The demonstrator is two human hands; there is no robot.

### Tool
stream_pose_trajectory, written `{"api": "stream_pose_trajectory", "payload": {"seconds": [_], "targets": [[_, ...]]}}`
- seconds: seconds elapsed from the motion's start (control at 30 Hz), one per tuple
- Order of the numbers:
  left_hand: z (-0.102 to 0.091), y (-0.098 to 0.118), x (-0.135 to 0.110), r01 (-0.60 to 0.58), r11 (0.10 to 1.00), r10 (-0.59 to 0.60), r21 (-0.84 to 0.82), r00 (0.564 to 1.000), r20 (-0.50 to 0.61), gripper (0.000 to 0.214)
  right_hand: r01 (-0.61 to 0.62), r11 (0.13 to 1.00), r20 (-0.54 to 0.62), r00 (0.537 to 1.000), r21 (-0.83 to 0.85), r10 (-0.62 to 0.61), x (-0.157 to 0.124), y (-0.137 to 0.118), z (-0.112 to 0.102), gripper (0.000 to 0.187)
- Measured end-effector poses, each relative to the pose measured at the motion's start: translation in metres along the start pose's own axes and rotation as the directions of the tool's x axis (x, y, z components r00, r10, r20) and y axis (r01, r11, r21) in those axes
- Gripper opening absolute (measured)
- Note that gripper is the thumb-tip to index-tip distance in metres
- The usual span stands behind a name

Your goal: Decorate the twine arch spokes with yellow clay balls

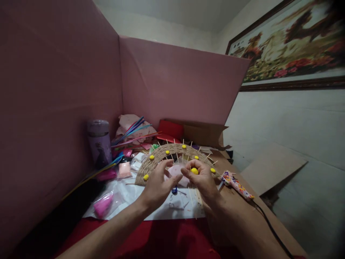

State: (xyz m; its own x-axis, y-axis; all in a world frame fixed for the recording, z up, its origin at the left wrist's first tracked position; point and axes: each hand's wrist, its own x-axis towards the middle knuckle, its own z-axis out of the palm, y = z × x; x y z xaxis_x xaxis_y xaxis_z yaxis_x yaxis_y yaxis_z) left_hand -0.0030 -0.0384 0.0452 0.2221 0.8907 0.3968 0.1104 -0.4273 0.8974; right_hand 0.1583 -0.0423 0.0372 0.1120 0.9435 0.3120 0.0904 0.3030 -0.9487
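My right hand (203, 181) is closed, with a small yellow clay ball (194, 171) between thumb and curled fingers. To its left, my left hand (160, 180) holds nothing, thumb and fingers apart. Behind both hands stretches a woven arch (172, 150) of brown twisted cord on thin wooden sticks, whose ends poke out along its outer rim. Several flattened yellow dots (167, 152) sit spaced along the arch. A pale pink translucent piece (179, 172) lies between the hands, partly hidden by them.
A flower-patterned glue gun (237, 185) with a black cord lies at right. Purple tumbler (99, 144), pipe cleaners (134, 128) and bagged pink clay (103, 205) are at left. Loose sticks (198, 198) and a blue item (174, 190) rest on white paper (159, 214). Pink panels (175, 82) stand behind.
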Motion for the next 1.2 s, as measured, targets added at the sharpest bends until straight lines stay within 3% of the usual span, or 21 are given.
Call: {"api": "stream_pose_trajectory", "payload": {"seconds": [0.1, 0.2, 0.37, 0.5, 0.6, 0.73, 1.0, 1.1, 1.2], "targets": [[0.009, -0.005, 0.014, 0.171, 0.961, -0.15, -0.215, 0.982, 0.111, 0.024, -0.032, 0.996, -0.047, 0.998, 0.083, 0.036, 0.002, 0.016, 0.002, 0.039], [0.013, -0.017, 0.018, 0.234, 0.924, -0.205, -0.302, 0.971, 0.125, 0.016, -0.004, 0.998, -0.033, 0.999, 0.067, 0.006, 0.001, 0.029, -0.003, 0.035], [0.007, -0.035, 0.008, 0.295, 0.864, -0.244, -0.408, 0.954, 0.172, 0.026, -0.025, 0.997, -0.021, 0.999, 0.072, 0.026, -0.008, 0.038, 0.0, 0.03], [0.003, -0.039, 0.004, 0.35, 0.715, -0.258, -0.605, 0.937, 0.237, 0.035, -0.09, 0.974, -0.114, 0.987, 0.206, 0.115, -0.012, 0.04, 0.007, 0.029], [0.007, -0.042, 0.003, 0.373, 0.659, -0.28, -0.653, 0.927, 0.247, 0.033, -0.096, 0.96, -0.192, 0.97, 0.263, 0.149, -0.011, 0.044, 0.007, 0.03], [0.013, -0.048, 0.002, 0.405, 0.675, -0.308, -0.616, 0.914, 0.264, 0.022, -0.082, 0.964, -0.206, 0.969, 0.254, 0.137, -0.011, 0.047, 0.003, 0.031], [0.014, -0.049, -0.002, 0.407, 0.718, -0.31, -0.565, 0.913, 0.264, 0.023, -0.077, 0.98, -0.186, 0.976, 0.184, 0.112, -0.013, 0.05, 0.006, 0.033], [0.014, -0.05, -0.002, 0.383, 0.775, -0.295, -0.503, 0.923, 0.248, 0.026, -0.013, 0.998, -0.175, 0.984, 0.066, 0.024, -0.013, 0.052, 0.003, 0.032], [0.014, -0.051, -0.001, 0.322, 0.842, -0.293, -0.433, 0.947, 0.135, 0.029, 0.132, 0.98, -0.251, 0.954, -0.146, -0.166, -0.017, 0.05, 0.0, 0.03]]}}
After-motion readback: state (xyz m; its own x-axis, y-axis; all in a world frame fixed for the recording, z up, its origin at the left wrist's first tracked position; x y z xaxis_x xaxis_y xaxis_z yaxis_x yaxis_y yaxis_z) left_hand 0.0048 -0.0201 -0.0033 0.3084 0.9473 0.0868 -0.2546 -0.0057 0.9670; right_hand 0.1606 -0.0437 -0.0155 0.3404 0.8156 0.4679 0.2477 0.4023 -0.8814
